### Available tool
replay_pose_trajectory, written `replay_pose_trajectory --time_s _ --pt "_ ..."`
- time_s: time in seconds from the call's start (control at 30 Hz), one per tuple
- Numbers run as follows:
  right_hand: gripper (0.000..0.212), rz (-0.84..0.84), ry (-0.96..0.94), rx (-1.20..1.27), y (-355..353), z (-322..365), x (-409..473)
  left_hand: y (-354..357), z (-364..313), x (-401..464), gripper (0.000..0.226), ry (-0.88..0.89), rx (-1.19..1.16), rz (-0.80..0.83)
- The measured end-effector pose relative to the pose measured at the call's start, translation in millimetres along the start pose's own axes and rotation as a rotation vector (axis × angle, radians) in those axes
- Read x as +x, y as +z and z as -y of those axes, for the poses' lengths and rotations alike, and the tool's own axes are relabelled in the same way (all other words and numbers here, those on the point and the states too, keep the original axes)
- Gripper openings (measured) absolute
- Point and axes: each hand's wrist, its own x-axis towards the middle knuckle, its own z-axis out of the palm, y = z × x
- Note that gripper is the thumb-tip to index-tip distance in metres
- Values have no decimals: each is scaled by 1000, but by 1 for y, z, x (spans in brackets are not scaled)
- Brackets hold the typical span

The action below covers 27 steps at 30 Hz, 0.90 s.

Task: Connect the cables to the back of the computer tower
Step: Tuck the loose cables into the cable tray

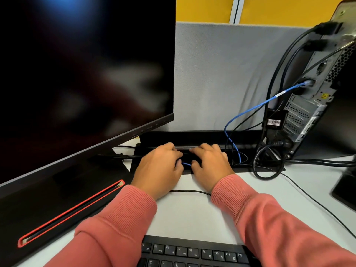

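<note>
A grey fabric partition [221, 74] backs the white desk [192, 214], yellow wall [279, 8] above.

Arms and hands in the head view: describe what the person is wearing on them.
Both arms wear long salmon-pink knit sleeves: the left sleeve and the right sleeve, each ending in a ribbed cuff at the wrist. The left hand and right hand are bare: no gloves, and no rings or watch show.
</note>
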Motion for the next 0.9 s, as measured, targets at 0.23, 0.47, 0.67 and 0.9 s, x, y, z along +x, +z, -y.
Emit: replay_pose_trajectory --time_s 0.23,0.47,0.67,0.9 --pt "38 26 -13 -1 2 -2 0 9 0 11 36 17 113 80" --pt "42 36 -4 -5 0 -1 1 18 6 23 34 -36 132 36" --pt "40 51 2 -21 0 -3 2 24 5 34 33 -59 144 15" --pt "41 61 14 -5 3 -2 4 27 9 38 32 -14 138 -22"
